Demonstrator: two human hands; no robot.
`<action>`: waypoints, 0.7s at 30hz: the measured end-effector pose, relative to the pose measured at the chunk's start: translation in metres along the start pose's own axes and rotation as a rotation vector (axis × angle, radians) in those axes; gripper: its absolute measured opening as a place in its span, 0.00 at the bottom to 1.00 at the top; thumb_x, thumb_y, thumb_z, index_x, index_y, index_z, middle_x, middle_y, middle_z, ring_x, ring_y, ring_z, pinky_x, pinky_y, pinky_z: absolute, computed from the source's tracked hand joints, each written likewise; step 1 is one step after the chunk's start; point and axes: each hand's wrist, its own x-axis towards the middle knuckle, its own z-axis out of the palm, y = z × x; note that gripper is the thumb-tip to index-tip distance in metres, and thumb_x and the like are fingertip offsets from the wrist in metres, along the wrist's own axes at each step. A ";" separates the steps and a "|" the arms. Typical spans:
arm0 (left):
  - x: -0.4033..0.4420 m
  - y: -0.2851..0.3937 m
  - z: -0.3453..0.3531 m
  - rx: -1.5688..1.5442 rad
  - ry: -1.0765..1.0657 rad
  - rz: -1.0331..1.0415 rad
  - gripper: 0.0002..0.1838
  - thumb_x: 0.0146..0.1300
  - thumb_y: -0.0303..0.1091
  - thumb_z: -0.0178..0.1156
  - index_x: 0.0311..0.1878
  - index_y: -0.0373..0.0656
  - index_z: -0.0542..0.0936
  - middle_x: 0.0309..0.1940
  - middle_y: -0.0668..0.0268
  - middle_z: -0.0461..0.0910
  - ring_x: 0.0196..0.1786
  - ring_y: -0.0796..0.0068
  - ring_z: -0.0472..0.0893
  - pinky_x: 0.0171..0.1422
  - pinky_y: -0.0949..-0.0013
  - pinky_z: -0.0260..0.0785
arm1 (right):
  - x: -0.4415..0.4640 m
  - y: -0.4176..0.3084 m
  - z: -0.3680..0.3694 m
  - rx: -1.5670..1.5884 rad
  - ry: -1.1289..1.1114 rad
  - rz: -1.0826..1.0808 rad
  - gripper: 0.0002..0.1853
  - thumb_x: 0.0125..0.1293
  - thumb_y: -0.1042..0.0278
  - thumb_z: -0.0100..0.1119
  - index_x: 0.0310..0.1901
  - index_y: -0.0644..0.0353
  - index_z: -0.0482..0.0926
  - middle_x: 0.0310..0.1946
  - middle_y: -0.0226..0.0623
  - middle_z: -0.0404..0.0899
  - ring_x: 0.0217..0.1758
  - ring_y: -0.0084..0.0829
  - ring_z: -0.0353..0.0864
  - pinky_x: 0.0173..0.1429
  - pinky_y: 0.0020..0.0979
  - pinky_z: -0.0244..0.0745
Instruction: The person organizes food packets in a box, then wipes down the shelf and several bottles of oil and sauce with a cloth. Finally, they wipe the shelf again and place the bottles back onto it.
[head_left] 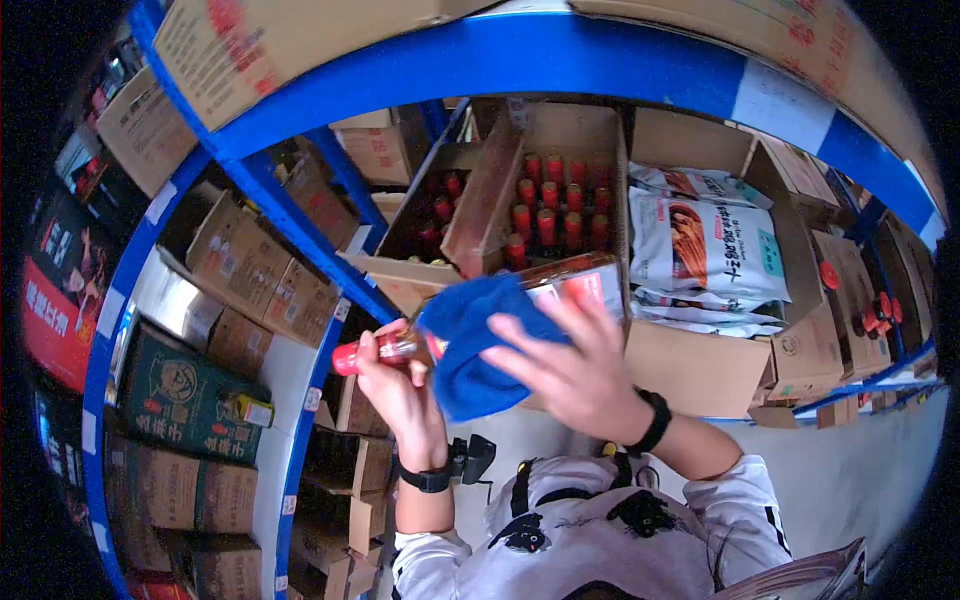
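Observation:
My left hand (402, 390) is closed round the neck of a glass bottle (397, 347) with a red cap (346, 358). The bottle lies tilted nearly sideways in the air, cap to the left. A blue cloth (485, 365) wraps its middle and hides most of the body. Past the cloth, the label (592, 285) at the bottle's other end shows in part. My right hand (585, 365) presses on the cloth from the right, its fingers bent over it and somewhat apart.
Behind, an open carton (572, 130) holds several red-capped bottles (546, 225). Right of it stands a carton (690, 365) of white food bags (705, 250). A blue shelf beam (560, 68) crosses above. Left, another shelf carries a green carton (185, 385) and a small bottle (246, 409).

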 end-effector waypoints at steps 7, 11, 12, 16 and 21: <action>-0.001 -0.020 0.017 -0.178 0.089 -0.001 0.21 0.68 0.45 0.44 0.38 0.34 0.75 0.25 0.66 0.75 0.18 0.85 0.64 0.18 0.84 0.53 | -0.040 0.072 -0.038 0.189 0.261 0.654 0.19 0.48 0.83 0.48 0.44 0.61 0.80 0.45 0.42 0.80 0.50 0.36 0.78 0.58 0.36 0.65; -0.002 -0.028 0.028 -0.163 0.118 -0.084 0.18 0.68 0.47 0.44 0.38 0.41 0.75 0.23 0.73 0.74 0.16 0.89 0.63 0.16 0.85 0.51 | -0.062 0.089 -0.041 0.858 0.521 1.157 0.12 0.58 0.76 0.52 0.43 0.65 0.78 0.37 0.31 0.80 0.36 0.19 0.76 0.42 0.21 0.69; -0.003 -0.029 0.029 -0.163 0.114 -0.086 0.18 0.68 0.47 0.44 0.38 0.41 0.75 0.23 0.73 0.74 0.16 0.89 0.63 0.16 0.85 0.51 | -0.058 0.085 -0.043 0.945 0.565 1.257 0.12 0.60 0.70 0.53 0.44 0.63 0.77 0.34 0.28 0.78 0.32 0.18 0.74 0.39 0.20 0.69; -0.012 -0.029 0.032 -0.183 0.103 -0.096 0.18 0.68 0.46 0.43 0.37 0.41 0.75 0.24 0.71 0.75 0.16 0.89 0.63 0.16 0.86 0.51 | -0.077 0.081 -0.023 1.619 0.552 1.335 0.19 0.66 0.53 0.51 0.50 0.59 0.73 0.30 0.23 0.76 0.26 0.15 0.71 0.34 0.22 0.69; -0.020 -0.028 0.036 -0.117 0.009 -0.064 0.20 0.68 0.44 0.45 0.35 0.34 0.75 0.25 0.65 0.76 0.15 0.85 0.65 0.13 0.82 0.52 | -0.069 0.062 -0.020 1.812 0.248 1.243 0.46 0.57 0.23 0.28 0.64 0.57 0.58 0.63 0.43 0.62 0.66 0.41 0.60 0.65 0.49 0.59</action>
